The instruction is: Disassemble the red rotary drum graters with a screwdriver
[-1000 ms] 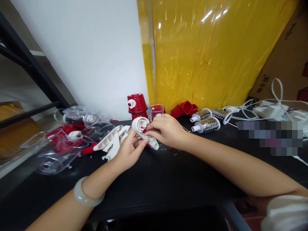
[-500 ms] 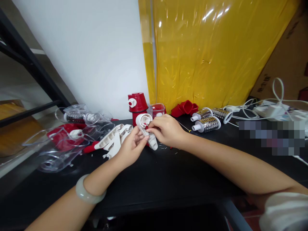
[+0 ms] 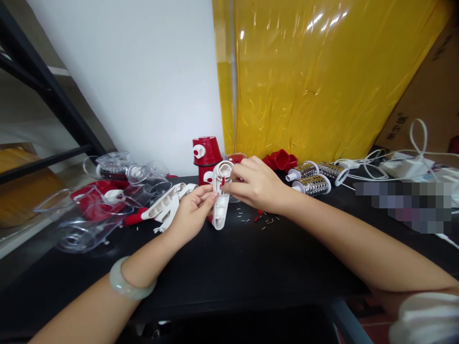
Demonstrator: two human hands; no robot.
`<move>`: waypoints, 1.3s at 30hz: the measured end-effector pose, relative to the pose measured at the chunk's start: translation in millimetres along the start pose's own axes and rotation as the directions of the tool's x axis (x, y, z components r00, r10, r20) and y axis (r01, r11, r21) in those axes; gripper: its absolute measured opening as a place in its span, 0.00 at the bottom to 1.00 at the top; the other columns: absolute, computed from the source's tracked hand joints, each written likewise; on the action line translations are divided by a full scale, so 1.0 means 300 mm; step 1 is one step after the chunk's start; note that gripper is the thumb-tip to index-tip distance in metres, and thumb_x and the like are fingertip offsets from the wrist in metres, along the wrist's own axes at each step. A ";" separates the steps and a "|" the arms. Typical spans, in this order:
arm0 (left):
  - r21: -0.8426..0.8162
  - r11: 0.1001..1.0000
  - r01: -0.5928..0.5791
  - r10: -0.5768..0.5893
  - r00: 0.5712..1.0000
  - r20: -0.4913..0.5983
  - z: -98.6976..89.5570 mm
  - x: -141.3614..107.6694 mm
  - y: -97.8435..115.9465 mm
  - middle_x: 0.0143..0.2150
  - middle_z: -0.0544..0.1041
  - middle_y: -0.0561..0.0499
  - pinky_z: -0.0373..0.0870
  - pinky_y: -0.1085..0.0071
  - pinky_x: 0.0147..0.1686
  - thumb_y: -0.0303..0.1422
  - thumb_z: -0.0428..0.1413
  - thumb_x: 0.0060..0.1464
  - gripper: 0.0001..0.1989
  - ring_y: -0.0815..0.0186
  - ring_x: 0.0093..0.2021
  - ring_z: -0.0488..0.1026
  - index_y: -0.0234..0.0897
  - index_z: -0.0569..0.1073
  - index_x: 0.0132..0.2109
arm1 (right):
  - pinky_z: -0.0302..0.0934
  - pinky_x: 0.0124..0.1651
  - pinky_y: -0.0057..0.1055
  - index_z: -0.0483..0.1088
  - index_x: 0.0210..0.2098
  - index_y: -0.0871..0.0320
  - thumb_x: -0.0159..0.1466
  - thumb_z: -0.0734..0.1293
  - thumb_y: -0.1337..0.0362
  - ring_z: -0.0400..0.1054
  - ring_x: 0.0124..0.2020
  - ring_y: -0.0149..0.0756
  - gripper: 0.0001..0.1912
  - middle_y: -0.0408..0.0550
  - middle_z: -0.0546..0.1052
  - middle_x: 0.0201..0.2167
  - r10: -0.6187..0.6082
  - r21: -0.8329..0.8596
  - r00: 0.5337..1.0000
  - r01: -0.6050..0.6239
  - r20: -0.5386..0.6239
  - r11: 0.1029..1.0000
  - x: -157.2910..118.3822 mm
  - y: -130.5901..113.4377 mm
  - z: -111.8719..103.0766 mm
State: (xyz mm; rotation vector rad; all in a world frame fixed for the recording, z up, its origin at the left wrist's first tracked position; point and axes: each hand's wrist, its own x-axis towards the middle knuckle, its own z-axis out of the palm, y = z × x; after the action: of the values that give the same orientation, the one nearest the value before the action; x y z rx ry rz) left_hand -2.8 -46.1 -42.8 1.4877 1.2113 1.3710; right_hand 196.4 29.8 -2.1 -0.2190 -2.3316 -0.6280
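Note:
My left hand (image 3: 193, 212) is closed on a white plastic handle half (image 3: 220, 217), held nearly upright with its hollow ribbed side and round ring end showing. A small red plastic piece (image 3: 223, 181) sits in the hollow just below the ring. My right hand (image 3: 260, 185) pinches at this red piece, its fingertips partly hidden against the handle half. Behind them stands a red grater body (image 3: 208, 150) with a white knob, stacked on another red part. More white handle pieces (image 3: 163, 210), one with a red grip, lie left of my left hand.
Clear plastic parts (image 3: 84, 234) and a red part (image 3: 95, 203) pile up on the left. Several small metal pins (image 3: 245, 220) and red bits (image 3: 258, 216) lie on the black table (image 3: 229, 282). Metal grater drums (image 3: 311, 185), red hoppers (image 3: 279, 160) and white cables (image 3: 383, 165) are at the right.
The handle half has turned from a slant to nearly upright. My right hand has shifted slightly, showing more of the red piece in the hollow. The view has shifted a little.

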 end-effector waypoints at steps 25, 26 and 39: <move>0.151 0.976 0.159 -0.191 0.955 0.225 0.009 -0.019 -0.004 0.41 0.81 0.48 0.76 0.67 0.31 0.39 0.65 0.51 0.29 0.60 0.31 0.82 0.37 0.69 0.58 | 0.46 0.37 0.36 0.77 0.34 0.58 0.73 0.60 0.61 0.58 0.34 0.37 0.17 0.48 0.73 0.30 -0.108 0.076 0.948 0.089 0.300 0.993 -0.004 0.012 0.031; 0.172 0.973 0.153 -0.191 0.954 0.231 0.009 -0.020 -0.006 0.40 0.81 0.49 0.75 0.68 0.30 0.38 0.65 0.51 0.27 0.61 0.30 0.81 0.36 0.69 0.57 | 0.46 0.37 0.36 0.77 0.33 0.59 0.72 0.60 0.61 0.58 0.34 0.37 0.17 0.48 0.73 0.30 -0.107 0.094 0.941 0.081 0.320 0.992 -0.003 0.014 0.032; 0.214 0.964 0.160 -0.214 0.943 0.256 0.004 -0.012 0.006 0.34 0.80 0.51 0.71 0.72 0.29 0.39 0.64 0.51 0.18 0.64 0.31 0.79 0.35 0.74 0.46 | 0.49 0.38 0.34 0.74 0.30 0.59 0.69 0.63 0.65 0.56 0.34 0.37 0.12 0.48 0.73 0.31 -0.148 0.287 0.928 0.046 0.342 0.957 -0.016 0.030 0.054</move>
State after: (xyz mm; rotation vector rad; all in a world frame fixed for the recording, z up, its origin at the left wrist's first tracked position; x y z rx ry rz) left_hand -1.3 -50.1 -42.2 1.5880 1.2922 0.9052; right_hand 193.4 45.7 -12.2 -0.0940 -2.7680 -0.3205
